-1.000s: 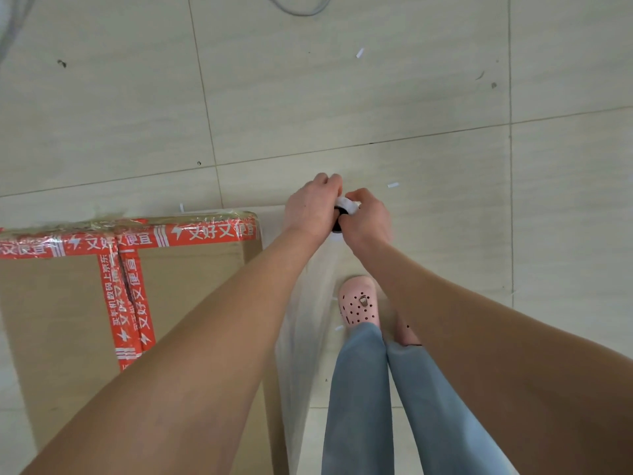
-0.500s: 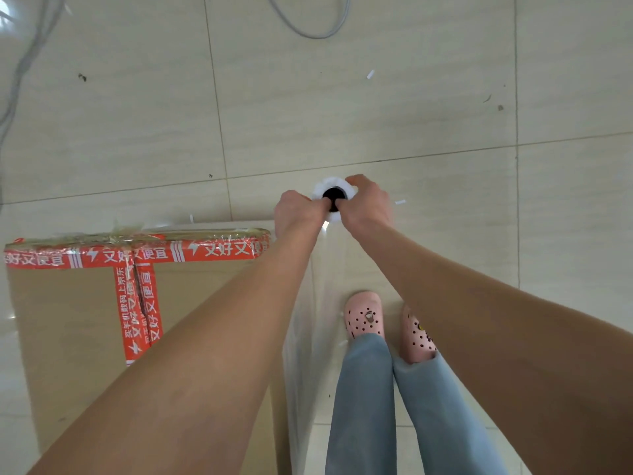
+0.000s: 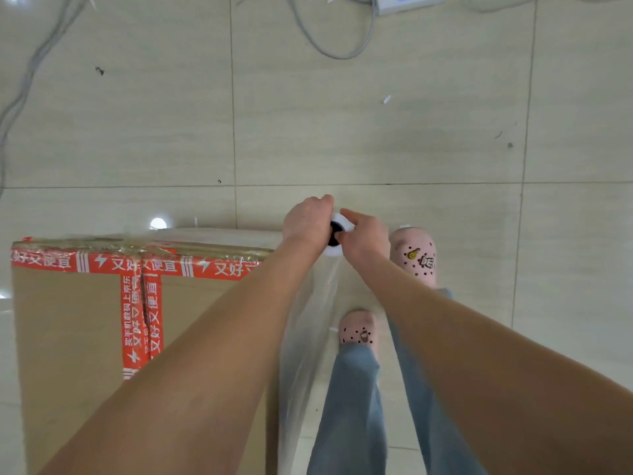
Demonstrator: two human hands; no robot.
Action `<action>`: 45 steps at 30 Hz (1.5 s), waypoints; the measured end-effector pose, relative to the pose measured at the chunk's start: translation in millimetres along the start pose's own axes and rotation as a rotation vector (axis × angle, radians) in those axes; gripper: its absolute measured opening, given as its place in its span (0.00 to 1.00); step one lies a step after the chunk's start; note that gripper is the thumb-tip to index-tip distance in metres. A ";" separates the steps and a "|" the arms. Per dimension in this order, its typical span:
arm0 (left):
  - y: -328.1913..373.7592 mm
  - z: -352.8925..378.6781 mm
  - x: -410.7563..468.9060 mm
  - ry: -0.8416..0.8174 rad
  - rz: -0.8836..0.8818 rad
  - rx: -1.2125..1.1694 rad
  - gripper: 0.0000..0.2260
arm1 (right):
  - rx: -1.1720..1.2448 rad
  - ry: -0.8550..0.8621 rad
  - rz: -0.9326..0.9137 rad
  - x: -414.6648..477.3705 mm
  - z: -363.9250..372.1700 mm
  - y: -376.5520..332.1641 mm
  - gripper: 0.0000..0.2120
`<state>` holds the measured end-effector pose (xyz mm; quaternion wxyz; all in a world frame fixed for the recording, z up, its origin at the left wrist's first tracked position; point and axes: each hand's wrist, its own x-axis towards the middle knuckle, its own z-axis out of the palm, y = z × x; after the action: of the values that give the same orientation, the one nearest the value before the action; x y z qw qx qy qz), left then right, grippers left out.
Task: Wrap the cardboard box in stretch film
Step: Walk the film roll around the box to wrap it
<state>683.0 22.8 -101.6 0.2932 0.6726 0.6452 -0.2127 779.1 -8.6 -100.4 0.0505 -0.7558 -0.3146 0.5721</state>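
Note:
A large brown cardboard box (image 3: pixel 68 337) with red printed tape stands on the floor at the lower left, its far top edge covered by clear film. The stretch film roll (image 3: pixel 337 228), white with a black core, is held upright past the box's right far corner. My left hand (image 3: pixel 306 222) grips it from the left and my right hand (image 3: pixel 364 234) from the right. A sheet of clear stretch film (image 3: pixel 308 320) runs down from the roll along the box's right side.
Pale floor tiles (image 3: pixel 376 138) spread all around. Grey cables (image 3: pixel 342 46) and a white power strip (image 3: pixel 411 1) lie at the top. My feet in pink clogs (image 3: pixel 416 257) stand right of the box, one stepped forward.
Both hands have carried the roll along the box's right side towards its far corner. One foot has stepped forward, and the camera has moved on, bringing cables and a power strip into view.

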 end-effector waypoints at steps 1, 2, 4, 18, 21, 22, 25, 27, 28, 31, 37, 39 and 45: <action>-0.4 -2.8 1.5 -0.014 -0.013 0.004 0.09 | -0.018 -0.013 0.000 1.4 -0.2 -2.4 0.23; -0.7 -5.4 3.5 -0.025 -0.029 0.005 0.08 | -0.036 -0.027 0.000 3.2 -0.6 -5.4 0.22; -0.7 -8.7 7.0 -0.030 -0.063 -0.005 0.09 | -0.076 -0.048 0.000 7.1 -3.6 -11.8 0.22; -21.3 -40.5 35.7 0.084 -0.368 -0.332 0.07 | -0.153 -0.111 -0.119 39.8 -5.7 -66.0 0.14; -31.9 -43.8 38.5 0.134 -0.429 -0.379 0.07 | -0.161 -0.148 -0.123 47.1 3.4 -78.1 0.17; -34.3 -44.7 39.2 0.145 -0.442 -0.387 0.08 | -0.153 -0.157 -0.129 48.6 5.8 -80.7 0.17; -41.6 -47.9 39.2 0.155 -0.479 -0.398 0.08 | -0.110 -0.152 -0.114 49.1 13.1 -87.8 0.19; -44.6 -49.6 37.8 0.145 -0.529 -0.422 0.08 | -0.061 -0.153 -0.018 46.4 18.2 -89.9 0.25; -45.7 -49.6 37.3 0.139 -0.554 -0.434 0.08 | -0.015 -0.171 0.053 46.0 20.4 -90.4 0.28; -46.5 -48.4 36.4 0.134 -0.608 -0.499 0.04 | 0.108 -0.208 0.188 49.1 24.2 -94.5 0.28; -51.4 -53.4 39.3 0.133 -0.662 -0.582 0.03 | 0.030 -0.206 0.133 53.6 28.7 -108.0 0.26; -52.3 -53.8 40.3 0.117 -0.664 -0.575 0.04 | 0.008 -0.196 0.139 53.6 28.5 -108.3 0.25; -58.7 -58.5 45.7 0.006 -0.481 -0.380 0.13 | -0.078 -0.207 0.123 55.3 28.9 -109.4 0.26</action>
<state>622.9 95.6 -95.9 0.3531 0.4344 0.8150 -0.1494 715.7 99.8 -108.5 -0.0468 -0.7119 -0.2931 0.6364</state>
